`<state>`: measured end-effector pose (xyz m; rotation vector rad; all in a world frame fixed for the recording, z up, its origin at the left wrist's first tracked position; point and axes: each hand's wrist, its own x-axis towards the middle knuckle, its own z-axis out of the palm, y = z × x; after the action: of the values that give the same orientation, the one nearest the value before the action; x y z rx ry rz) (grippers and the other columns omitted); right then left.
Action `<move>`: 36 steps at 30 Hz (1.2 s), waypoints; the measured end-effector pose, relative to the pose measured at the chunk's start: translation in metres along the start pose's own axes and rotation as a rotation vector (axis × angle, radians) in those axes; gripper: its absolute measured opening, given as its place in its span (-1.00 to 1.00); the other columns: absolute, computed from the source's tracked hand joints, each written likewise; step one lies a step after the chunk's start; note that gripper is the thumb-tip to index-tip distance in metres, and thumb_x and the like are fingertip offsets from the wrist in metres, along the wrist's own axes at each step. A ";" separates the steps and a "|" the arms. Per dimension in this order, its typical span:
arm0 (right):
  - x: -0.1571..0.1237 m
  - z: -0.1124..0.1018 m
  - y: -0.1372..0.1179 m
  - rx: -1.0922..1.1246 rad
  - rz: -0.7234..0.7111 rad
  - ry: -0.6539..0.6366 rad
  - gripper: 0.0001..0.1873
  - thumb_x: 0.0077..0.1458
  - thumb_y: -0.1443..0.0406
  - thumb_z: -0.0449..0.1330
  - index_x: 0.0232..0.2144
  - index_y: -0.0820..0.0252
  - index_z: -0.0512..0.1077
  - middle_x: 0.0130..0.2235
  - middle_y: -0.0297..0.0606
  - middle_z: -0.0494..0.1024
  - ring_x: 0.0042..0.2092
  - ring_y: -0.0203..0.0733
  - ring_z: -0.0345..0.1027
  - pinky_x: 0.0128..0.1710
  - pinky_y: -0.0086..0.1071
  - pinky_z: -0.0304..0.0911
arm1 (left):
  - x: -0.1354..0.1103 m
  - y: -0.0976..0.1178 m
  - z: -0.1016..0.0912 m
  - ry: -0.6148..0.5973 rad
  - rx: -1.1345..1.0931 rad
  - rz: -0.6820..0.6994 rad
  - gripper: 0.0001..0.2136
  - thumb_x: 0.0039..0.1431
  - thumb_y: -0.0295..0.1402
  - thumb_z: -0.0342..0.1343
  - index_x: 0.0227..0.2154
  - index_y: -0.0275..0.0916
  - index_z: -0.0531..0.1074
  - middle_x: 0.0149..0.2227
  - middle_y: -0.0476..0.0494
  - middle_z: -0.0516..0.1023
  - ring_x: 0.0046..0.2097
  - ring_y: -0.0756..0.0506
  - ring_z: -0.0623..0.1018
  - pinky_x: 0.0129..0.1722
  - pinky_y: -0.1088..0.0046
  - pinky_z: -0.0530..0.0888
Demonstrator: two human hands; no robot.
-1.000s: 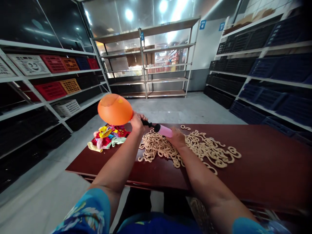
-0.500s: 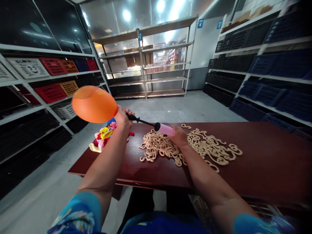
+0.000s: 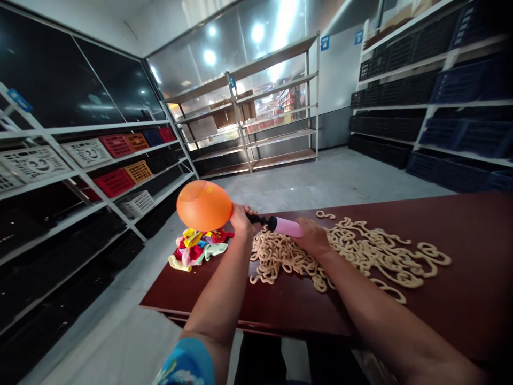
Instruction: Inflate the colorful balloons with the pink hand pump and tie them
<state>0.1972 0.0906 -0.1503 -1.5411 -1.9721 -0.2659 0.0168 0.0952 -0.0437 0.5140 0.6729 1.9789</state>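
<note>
An orange balloon [image 3: 204, 205], partly inflated, sticks out to the left of my left hand [image 3: 241, 220]. That hand is closed around the balloon's neck and the black front end of a hand pump. My right hand [image 3: 315, 239] grips the pump's pink barrel [image 3: 287, 226]. Both hands hover just above a dark red table [image 3: 460, 299], over a tangle of beige cord-like loops [image 3: 360, 248]. A small heap of flat, colourful balloons [image 3: 198, 245] lies near the table's left end, below the orange balloon.
White metal shelving [image 3: 100, 171] with red, orange and white crates lines the left wall. Shelves [image 3: 441, 101] of dark blue and black crates run along the right. Bare wooden-decked racks [image 3: 272, 107] stand at the back across open grey floor [image 3: 320, 179].
My left hand pulled away to the left half a second ago, baring the black pump rod, then came back in. The balloon now sits close to the pink barrel again. The view has tilted.
</note>
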 end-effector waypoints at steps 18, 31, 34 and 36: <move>0.004 0.001 0.002 0.068 -0.029 0.090 -0.77 -0.11 0.28 0.15 -0.30 0.19 0.33 -0.33 -0.26 0.44 -0.28 -0.17 0.27 -0.34 -0.40 0.02 | 0.033 0.100 0.002 -0.069 0.055 0.125 -0.60 0.08 -0.21 0.02 -0.65 -0.23 -0.08 -0.69 0.12 0.03 -0.67 0.11 0.13 -0.60 0.53 0.16; -0.001 -0.005 -0.001 0.064 -0.058 0.062 -0.75 -0.11 0.24 0.19 -0.31 0.17 0.33 -0.34 -0.27 0.44 -0.28 -0.16 0.28 -0.33 -0.38 0.02 | -0.012 -0.015 -0.002 -0.052 0.005 -0.054 -0.59 0.09 -0.18 -0.02 -0.71 -0.23 -0.04 -0.68 0.05 0.09 -0.64 0.06 0.19 -0.57 0.46 0.22; 0.000 -0.009 -0.002 0.074 -0.063 0.062 -0.71 -0.12 0.25 0.19 -0.27 0.17 0.33 -0.32 -0.26 0.45 -0.25 -0.15 0.29 -0.31 -0.38 0.04 | -0.006 0.000 0.000 -0.044 0.028 -0.039 -0.60 0.09 -0.19 -0.01 -0.70 -0.23 -0.04 -0.69 0.07 0.07 -0.65 0.06 0.18 -0.57 0.46 0.22; 0.001 -0.011 -0.002 0.074 -0.051 0.056 -0.72 -0.13 0.28 0.17 -0.27 0.17 0.33 -0.32 -0.26 0.45 -0.25 -0.16 0.29 -0.31 -0.39 0.05 | 0.001 0.021 0.001 -0.045 0.041 -0.017 -0.60 0.09 -0.20 -0.01 -0.70 -0.23 -0.04 -0.70 0.08 0.07 -0.66 0.07 0.18 -0.58 0.47 0.23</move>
<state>0.1993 0.0851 -0.1411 -1.4235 -1.9577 -0.2510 0.0028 0.0882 -0.0289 0.5740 0.6884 1.9357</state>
